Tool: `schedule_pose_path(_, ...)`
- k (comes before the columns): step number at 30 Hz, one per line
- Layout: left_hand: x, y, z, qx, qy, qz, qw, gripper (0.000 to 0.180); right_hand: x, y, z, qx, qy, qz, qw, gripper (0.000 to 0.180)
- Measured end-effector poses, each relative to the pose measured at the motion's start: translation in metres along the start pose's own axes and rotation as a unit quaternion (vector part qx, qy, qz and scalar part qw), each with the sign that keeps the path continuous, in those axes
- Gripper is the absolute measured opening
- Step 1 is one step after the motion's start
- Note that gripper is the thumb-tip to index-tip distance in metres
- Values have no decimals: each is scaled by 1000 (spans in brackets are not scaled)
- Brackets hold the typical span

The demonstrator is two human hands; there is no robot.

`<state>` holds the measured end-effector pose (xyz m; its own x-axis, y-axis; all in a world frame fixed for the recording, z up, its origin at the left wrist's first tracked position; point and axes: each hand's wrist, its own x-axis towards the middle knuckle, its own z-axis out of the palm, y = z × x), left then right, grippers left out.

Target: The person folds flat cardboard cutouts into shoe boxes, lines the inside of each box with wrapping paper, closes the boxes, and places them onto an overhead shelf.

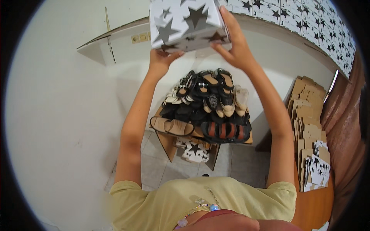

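Sloping up across the upper left of the frame, a wall shelf [119,30] has its edge leading to the box, with wall sockets [139,37] just under it. Next, at the top middle, is the white star box [187,23], held up high with its top cut off by the frame. The left hand [158,63] has the box's low left corner: its thumb reaches along the bottom edge, and its other fingers are mostly hidden, so I can't tell how far they wrap. The box sits just above this hand. Its bottom edge runs left to right and tips up a little at the right end. I can't tell which side is longest. The right hand [239,50] is spread wide, with long fingers flat up the right side and the thumb at the bottom, so the box lies to its left. Both hands touch the box, but the right one is nearer to the row of star boxes [293,17] at the upper right. I can't see if the box touches the shelf. Well below it, in the middle, is a heap of shoes [210,102] on a small wooden stand [165,145], with white wall and air between. At the right edge are folded cardboard pieces [308,123] and a brown curtain [348,119].
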<state>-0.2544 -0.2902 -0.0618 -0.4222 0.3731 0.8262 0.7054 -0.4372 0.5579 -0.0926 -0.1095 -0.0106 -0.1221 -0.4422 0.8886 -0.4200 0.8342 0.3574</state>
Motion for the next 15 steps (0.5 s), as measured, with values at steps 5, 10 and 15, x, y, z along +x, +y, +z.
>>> schedule_pose_path(5, 83, -12, -5, -104, 74, 142, 982, 31, 59, 59, 3, -24, 27, -32, 999, 61)
schedule_pose_path(10, 171, -14, 5, -89, 76, 205, 972, 23, 111, 114, -11, -88, -52, 1, 995, 73)
schedule_pose_path(15, 260, -41, -13, -118, 67, 229, 964, 49, 155, 153, 4, -85, -46, 47, 994, 73)
